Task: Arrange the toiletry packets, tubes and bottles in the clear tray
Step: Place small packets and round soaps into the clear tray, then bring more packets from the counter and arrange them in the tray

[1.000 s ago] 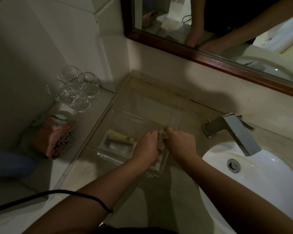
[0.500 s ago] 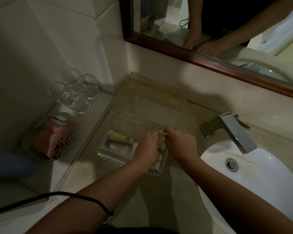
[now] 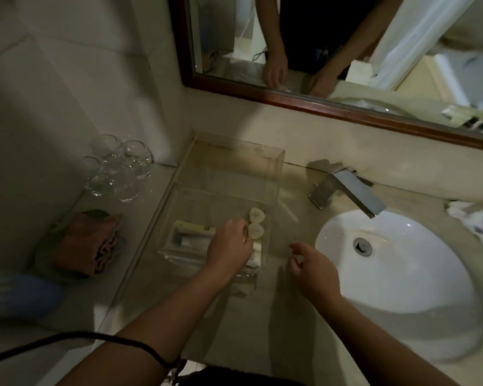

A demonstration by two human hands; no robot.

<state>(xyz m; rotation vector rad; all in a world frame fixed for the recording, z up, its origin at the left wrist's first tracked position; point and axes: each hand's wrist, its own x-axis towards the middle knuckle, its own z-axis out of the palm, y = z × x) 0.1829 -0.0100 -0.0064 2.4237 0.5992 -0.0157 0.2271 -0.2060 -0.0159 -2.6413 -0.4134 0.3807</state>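
Note:
A clear tray (image 3: 236,174) lies on the beige counter, left of the sink. In its near part lie a cream tube (image 3: 194,227), a grey tube (image 3: 191,240) and two round cream packets (image 3: 256,215), (image 3: 255,231). My left hand (image 3: 229,246) rests inside the tray with its fingertips touching the nearer round packet; whether it grips the packet is unclear. A white packet (image 3: 256,253) shows partly under that hand. My right hand (image 3: 311,267) hovers outside the tray's right wall with fingers loosely apart and nothing in it.
Several upturned glasses (image 3: 117,168) stand at the back left. A folded pink towel (image 3: 88,243) lies left of the tray. The faucet (image 3: 346,192) and white basin (image 3: 396,263) are on the right, a crumpled white cloth (image 3: 474,221) beyond. More toiletry packets show in the mirror (image 3: 470,118).
My hands were together over the tray's near right part. My right hand has since pulled out to the right, uncovering two round packets. My left hand stays in the tray.

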